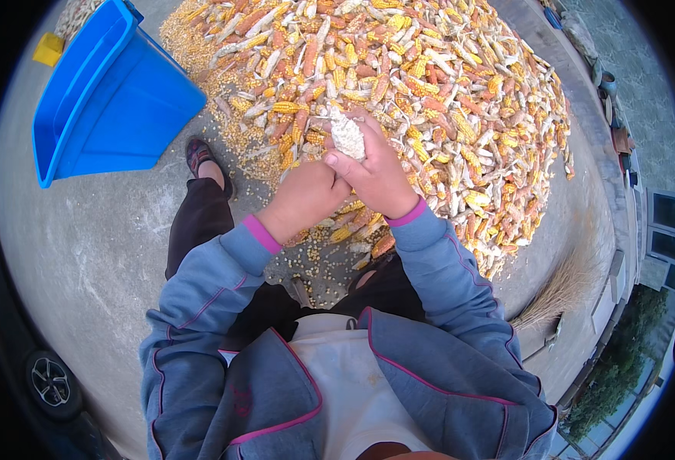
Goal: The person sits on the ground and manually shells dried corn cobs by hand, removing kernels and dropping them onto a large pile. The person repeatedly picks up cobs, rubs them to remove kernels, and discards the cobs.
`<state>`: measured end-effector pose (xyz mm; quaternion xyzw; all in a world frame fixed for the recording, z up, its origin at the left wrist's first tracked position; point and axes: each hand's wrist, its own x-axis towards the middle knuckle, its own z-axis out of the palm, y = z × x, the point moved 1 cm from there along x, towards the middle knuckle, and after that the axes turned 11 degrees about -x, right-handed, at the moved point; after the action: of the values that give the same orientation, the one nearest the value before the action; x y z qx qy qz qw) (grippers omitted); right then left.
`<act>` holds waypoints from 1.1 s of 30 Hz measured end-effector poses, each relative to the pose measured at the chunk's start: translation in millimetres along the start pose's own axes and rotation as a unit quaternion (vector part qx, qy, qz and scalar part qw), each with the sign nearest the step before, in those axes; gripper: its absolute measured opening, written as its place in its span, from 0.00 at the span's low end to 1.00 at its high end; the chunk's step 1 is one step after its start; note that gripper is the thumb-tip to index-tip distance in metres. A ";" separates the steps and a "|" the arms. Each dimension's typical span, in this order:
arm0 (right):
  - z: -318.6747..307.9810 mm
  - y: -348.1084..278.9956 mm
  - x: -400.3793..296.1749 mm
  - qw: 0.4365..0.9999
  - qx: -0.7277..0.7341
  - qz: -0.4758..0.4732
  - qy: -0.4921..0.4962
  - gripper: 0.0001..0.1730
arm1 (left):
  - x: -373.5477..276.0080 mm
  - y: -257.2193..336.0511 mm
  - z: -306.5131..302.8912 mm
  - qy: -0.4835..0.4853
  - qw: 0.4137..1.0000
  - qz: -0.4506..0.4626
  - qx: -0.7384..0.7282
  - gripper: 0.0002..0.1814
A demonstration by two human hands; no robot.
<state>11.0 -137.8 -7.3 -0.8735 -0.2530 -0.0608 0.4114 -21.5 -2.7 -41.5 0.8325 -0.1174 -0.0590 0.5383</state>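
In my right hand (380, 167) lies a whitish corn cob (348, 137), its narrow end pointing away from me. My fingers wrap behind it and the thumb crosses its near end. My left hand (306, 198) is curled into a fist against the right thumb, knuckles up, so whatever is inside its fingers is hidden. Beneath and beyond both hands spreads a large heap of corn (423, 103), mixing yellow ears with reddish and pale, mostly stripped cobs. Loose yellow kernels (245, 146) are scattered on the concrete along the heap's left edge and between my feet.
A big blue plastic bin (136, 109) rests tilted on the concrete floor (113, 230) at the left, beside a shoe (202, 152). Behind it is a small yellow container (48, 49). A straw broom (561, 284) lies at right. A car wheel (51, 381) shows at lower left.
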 end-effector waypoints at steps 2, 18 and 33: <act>-4.2 0.3 2.9 0.990 0.066 0.121 -0.030 0.24 | -4.4 0.4 -1.5 -0.012 0.999 -0.002 -0.047 0.19; -29.9 1.4 6.0 0.896 0.405 0.180 -0.024 0.22 | -3.8 41.9 -26.5 -0.198 0.708 -0.225 -0.640 0.23; -25.1 -11.7 7.8 0.919 0.366 0.136 -0.054 0.32 | -2.0 37.7 -24.7 -0.169 0.635 -0.258 -0.708 0.31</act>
<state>14.6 -147.3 19.7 -0.6901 -0.1578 0.1396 0.6924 -22.9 4.8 2.9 0.1676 0.0908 -0.4003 0.8963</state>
